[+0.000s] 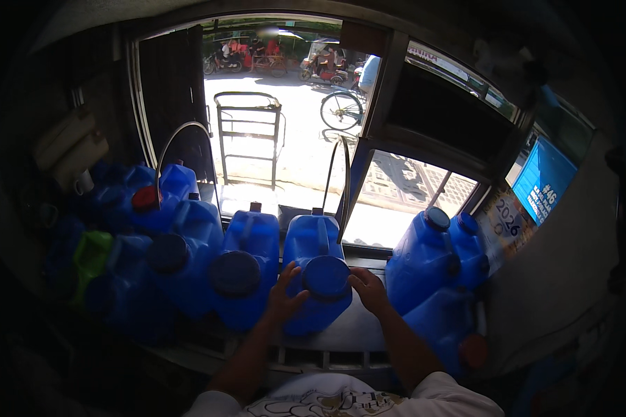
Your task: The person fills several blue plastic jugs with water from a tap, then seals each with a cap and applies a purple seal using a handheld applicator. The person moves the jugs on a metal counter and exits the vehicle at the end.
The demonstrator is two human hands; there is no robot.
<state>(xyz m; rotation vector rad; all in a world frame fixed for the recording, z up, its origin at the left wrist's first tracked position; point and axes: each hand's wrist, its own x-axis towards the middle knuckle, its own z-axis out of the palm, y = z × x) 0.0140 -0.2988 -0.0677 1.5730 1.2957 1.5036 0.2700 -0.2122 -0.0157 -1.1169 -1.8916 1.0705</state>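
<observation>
A blue plastic water jug (302,233) stands in front of me with its round blue cap (327,276) facing me. My left hand (286,297) is at the left of the cap, thumb and fingers apart, touching or close to the jug's front. On the other side, my right hand (371,289) reaches its stretched fingertips to the cap's right edge. Neither hand is wrapped round anything. Just left of this jug is another blue jug (254,233) with a dark cap (234,273).
More blue jugs (195,222) crowd the left, one with a red cap (146,199), beside a green container (92,256). Several jugs (419,254) stand right, one with an orange-red cap (474,351). A metal hand truck (247,135) and a bicycle (341,111) are outside the doorway.
</observation>
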